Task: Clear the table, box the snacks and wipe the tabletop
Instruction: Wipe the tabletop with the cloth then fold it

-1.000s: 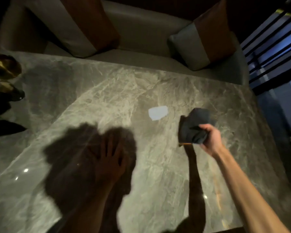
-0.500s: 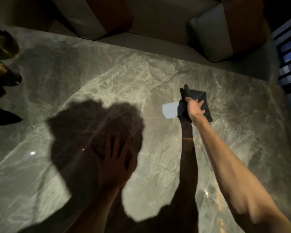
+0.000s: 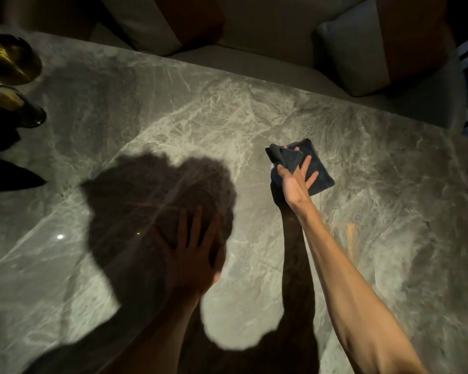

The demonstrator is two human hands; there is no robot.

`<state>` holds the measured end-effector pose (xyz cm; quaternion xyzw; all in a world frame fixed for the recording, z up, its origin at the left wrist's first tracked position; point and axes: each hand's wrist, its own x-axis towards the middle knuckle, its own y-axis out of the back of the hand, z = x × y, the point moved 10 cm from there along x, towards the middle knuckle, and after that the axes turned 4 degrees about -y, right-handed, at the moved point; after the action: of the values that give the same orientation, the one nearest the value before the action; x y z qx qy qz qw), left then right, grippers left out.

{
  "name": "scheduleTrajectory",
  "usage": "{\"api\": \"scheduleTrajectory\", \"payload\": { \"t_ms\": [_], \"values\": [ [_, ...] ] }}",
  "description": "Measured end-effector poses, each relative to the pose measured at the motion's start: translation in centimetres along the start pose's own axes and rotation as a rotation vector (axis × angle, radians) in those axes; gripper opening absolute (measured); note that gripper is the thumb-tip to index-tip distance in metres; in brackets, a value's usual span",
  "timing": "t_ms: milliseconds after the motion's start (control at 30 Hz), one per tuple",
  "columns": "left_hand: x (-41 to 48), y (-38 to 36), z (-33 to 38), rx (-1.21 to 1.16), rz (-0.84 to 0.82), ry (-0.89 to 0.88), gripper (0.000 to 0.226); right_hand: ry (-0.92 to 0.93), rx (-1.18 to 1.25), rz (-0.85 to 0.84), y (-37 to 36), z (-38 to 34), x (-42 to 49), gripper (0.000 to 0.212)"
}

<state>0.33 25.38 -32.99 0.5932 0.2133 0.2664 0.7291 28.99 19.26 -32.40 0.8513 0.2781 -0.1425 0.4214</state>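
Surface (image 3: 376, 238): grey marble, wiping step in hand, I think. Left hand (image 3: 192, 255) flat near middle, fingers (image 3: 185, 225) spread wide, holding nothing. Right hand (image 3: 295, 182) presses dark cloth (image 3: 318, 171) right of middle, nearer far edge; fingers straight, spread, one flap folded over them. Next: slide cloth flat, cover edges and corners.

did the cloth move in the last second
Yes: the cloth under the right hand went left, from beside the pale patch to covering most of it.
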Motion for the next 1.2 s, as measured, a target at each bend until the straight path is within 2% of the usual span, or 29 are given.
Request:
{"api": "scheduleTrajectory", "payload": {
  "t_ms": [167, 333, 633, 867, 967, 1033, 1133, 1200],
  "values": [
    [0.1, 0.3, 0.2, 0.004, -0.024, -0.009, 0.062, 0.108, -0.060, 0.007, -1.0, -1.1, -0.8, 0.074],
    [0.1, 0.0, -0.1, 0.005, -0.052, -0.003, 0.064, 0.180, -0.228, 0.015, -2.4, -1.7, -1.1, 0.063],
    [0.1, -0.4, -0.2, 0.018, -0.068, -0.004, 0.066, 0.219, -0.486, 0.060, -3.9, -2.0, -2.1, 0.068],
    [0.2, 0.0, 0.0, 0.004, -0.064, -0.007, 0.063, 0.227, -0.659, 0.065, -4.6, -1.9, -2.8, 0.095],
    [0.1, 0.1, -0.1, -0.002, -0.055, -0.010, 0.061, 0.203, -0.554, 0.009, -4.1, -1.8, -2.0, 0.091],
    [0.1, 0.2, 0.0, -0.008, -0.031, -0.011, 0.062, 0.159, -0.464, 0.073, -3.1, -1.7, -1.4, 0.086],
    [0.1, 0.4, -0.1, -0.013, -0.011, -0.008, 0.065, 0.062, -0.553, 0.249, -2.8, -1.9, -0.7, 0.087],
    [0.1, 0.3, -0.1, -0.009, -0.019, -0.010, 0.066, 0.061, -0.587, 0.289, -3.7, -3.1, -0.1, 0.087]
  ]
}}
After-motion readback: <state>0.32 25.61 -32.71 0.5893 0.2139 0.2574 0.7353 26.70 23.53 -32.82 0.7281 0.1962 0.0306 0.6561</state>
